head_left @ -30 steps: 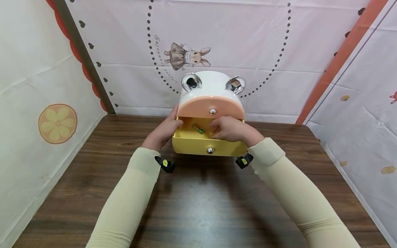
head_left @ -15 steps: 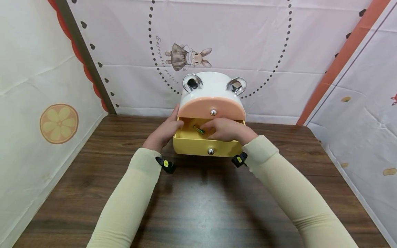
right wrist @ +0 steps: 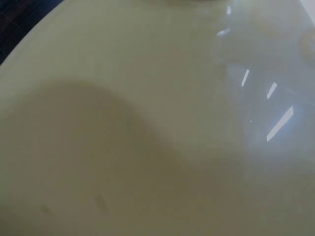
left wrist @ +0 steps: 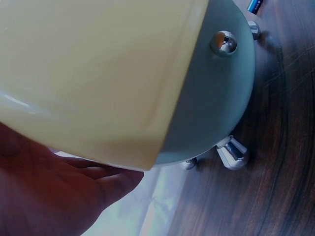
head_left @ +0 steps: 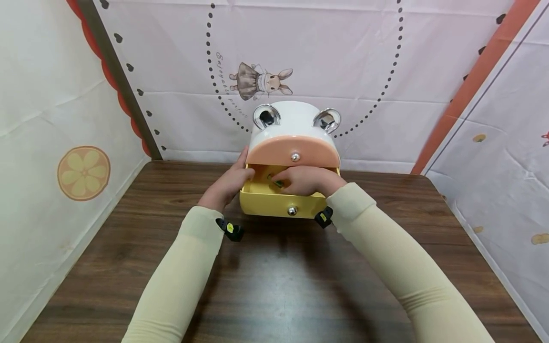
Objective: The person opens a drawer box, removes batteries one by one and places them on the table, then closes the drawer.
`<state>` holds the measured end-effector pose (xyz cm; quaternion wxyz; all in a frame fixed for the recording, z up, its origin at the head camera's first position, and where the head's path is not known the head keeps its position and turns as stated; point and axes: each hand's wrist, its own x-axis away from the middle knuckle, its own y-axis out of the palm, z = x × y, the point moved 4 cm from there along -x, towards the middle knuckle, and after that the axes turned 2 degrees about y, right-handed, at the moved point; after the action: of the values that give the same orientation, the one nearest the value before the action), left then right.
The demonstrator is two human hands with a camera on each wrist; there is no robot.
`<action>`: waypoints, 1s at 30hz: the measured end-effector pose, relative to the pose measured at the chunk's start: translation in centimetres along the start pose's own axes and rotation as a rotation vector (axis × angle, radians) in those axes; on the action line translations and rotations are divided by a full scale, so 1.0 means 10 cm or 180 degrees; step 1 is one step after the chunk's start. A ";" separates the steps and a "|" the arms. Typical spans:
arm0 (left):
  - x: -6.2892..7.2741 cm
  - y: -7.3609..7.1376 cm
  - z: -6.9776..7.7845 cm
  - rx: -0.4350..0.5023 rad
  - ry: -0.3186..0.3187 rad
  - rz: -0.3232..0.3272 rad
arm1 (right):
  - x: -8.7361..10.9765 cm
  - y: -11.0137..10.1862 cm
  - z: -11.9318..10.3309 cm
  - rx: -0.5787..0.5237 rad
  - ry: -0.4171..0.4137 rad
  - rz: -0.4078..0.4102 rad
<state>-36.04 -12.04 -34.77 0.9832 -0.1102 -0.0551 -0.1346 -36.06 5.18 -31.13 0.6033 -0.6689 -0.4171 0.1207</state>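
Note:
A small toy-like cabinet has a white top, an orange upper drawer front (head_left: 274, 151) and a pulled-out yellow drawer (head_left: 262, 205). My left hand (head_left: 226, 186) grips the drawer's left side, thumb over the rim and fingers along the outside; the left wrist view shows the fingers against the yellow wall (left wrist: 93, 83). Inside the drawer lies a small green, battery-like stick (head_left: 279, 183), partly covered. Reaching over the drawer front, my right hand (head_left: 306, 181) has its index finger and thumb around the stick with a gap between them. The right wrist view shows only the drawer front (right wrist: 147, 64).
Two silver ring-shaped ears (head_left: 267, 116) rise from the cabinet top. Below the drawer, the left wrist view shows a grey-green base (left wrist: 216, 98) with a silver knob (left wrist: 224, 44) and stubby feet. A blue stick-like item (left wrist: 254, 6) lies on the wooden table (head_left: 274, 286). Printed cloth walls surround it.
My right hand has moved left inside the drawer until its fingers reach the green stick. The left hand keeps its hold, and the drawer stays out.

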 end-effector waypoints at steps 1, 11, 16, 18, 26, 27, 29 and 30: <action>-0.03 0.00 -0.04 -0.0003 -0.0001 0.0011 | -0.01 0.00 -0.01 0.0028 0.0007 -0.0021; -0.08 0.01 -0.17 -0.0011 0.0143 0.0056 | -0.06 0.07 -0.01 -0.0003 0.0076 -0.0100; -0.05 0.01 -0.10 0.0042 0.0107 0.0005 | -0.02 0.05 0.03 -0.0036 -0.0008 0.0049; -0.04 0.00 -0.09 0.0046 0.0068 -0.0012 | 0.01 0.04 0.05 -0.0063 -0.0094 0.0122; -0.08 -0.02 -0.14 -0.0003 0.0056 0.0079 | 0.07 0.04 0.14 0.0011 -0.0181 0.0365; -0.08 -0.02 -0.15 0.0000 0.0065 0.0081 | 0.07 0.05 0.15 0.0005 -0.0165 0.0382; -0.08 -0.01 -0.14 0.0009 0.0098 0.0076 | 0.07 0.05 0.15 -0.0018 -0.0133 0.0437; -0.08 -0.01 -0.14 0.0018 0.0103 0.0078 | 0.08 0.05 0.16 -0.0020 -0.0131 0.0478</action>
<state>-36.68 -12.29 -36.26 0.9859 -0.1059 -0.0382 -0.1242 -36.42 6.86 -31.67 0.5818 -0.6976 -0.3784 0.1781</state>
